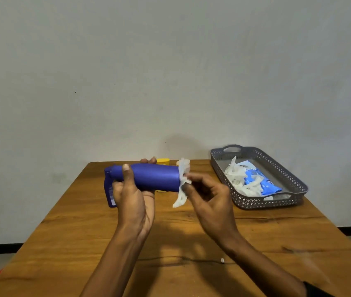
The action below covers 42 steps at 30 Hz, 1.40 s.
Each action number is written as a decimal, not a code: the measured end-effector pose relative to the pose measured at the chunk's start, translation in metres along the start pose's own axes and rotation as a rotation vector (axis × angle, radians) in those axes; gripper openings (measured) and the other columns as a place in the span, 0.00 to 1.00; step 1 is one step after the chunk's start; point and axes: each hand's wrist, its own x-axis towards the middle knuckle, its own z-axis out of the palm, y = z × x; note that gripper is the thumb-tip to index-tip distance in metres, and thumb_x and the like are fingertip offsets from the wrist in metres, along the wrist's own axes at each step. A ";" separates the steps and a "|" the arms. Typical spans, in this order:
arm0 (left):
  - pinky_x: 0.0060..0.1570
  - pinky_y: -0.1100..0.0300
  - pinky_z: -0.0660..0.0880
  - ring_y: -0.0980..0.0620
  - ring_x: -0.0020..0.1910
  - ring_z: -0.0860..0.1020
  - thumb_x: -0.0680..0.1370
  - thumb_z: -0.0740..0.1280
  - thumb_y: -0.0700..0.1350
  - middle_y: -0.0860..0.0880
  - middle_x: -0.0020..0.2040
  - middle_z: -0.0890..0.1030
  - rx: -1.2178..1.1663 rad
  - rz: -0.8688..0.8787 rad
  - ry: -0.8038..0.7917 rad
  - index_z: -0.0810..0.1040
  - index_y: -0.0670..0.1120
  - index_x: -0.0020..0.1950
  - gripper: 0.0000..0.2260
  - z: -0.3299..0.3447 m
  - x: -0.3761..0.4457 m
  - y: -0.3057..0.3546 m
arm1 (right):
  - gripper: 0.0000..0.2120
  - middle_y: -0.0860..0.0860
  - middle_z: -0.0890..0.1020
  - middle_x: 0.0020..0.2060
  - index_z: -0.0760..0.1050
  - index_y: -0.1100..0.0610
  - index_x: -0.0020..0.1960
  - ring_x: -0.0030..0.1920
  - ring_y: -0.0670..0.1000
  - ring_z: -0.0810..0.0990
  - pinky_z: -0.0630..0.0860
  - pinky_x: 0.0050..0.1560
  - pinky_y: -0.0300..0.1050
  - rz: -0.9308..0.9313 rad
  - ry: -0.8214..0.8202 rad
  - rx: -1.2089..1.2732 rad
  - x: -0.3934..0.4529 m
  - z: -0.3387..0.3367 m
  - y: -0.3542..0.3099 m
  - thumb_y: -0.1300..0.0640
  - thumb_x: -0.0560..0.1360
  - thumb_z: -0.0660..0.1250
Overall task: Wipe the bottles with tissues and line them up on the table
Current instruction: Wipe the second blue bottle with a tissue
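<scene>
At mid-frame the left hand [133, 197] is wrapped around a long dark-blue plastic bottle [156, 177], held sideways above the brown wooden table [170, 236], while the right hand [207, 197] pinches a crumpled white tissue [182, 183] against the bottle's flat base. This looks like the wiping step. Next, probably, the bottle gets stood by the other bottles behind it; the grey perforated basket [294, 185] sits at right.

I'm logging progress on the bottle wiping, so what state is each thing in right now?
Blue bottle: held sideways above the table, in the left hand.
Tissue: pinched in the right hand, against the bottle's end.
Second blue bottle: standing on the table.
Grey basket: holds used tissues and a blue pack.
</scene>
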 end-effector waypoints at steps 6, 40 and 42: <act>0.57 0.50 0.79 0.44 0.53 0.84 0.81 0.60 0.48 0.38 0.51 0.84 -0.009 -0.017 -0.033 0.70 0.44 0.59 0.11 -0.004 -0.002 -0.001 | 0.09 0.50 0.84 0.47 0.81 0.55 0.55 0.48 0.46 0.83 0.78 0.44 0.35 0.003 0.014 0.035 -0.005 0.004 -0.006 0.65 0.76 0.70; 0.45 0.66 0.76 0.56 0.46 0.81 0.69 0.71 0.57 0.56 0.48 0.83 0.878 0.106 -0.571 0.75 0.53 0.63 0.24 -0.045 -0.032 0.005 | 0.08 0.48 0.84 0.48 0.83 0.55 0.56 0.48 0.50 0.85 0.84 0.47 0.48 -0.096 -0.232 -0.093 0.031 0.011 -0.041 0.60 0.78 0.70; 0.47 0.69 0.76 0.59 0.52 0.81 0.68 0.75 0.56 0.61 0.53 0.82 0.939 0.124 -0.578 0.74 0.54 0.61 0.24 -0.047 -0.032 0.007 | 0.08 0.48 0.85 0.47 0.84 0.54 0.56 0.48 0.48 0.85 0.83 0.48 0.47 -0.034 -0.365 -0.153 0.040 0.008 -0.043 0.59 0.78 0.70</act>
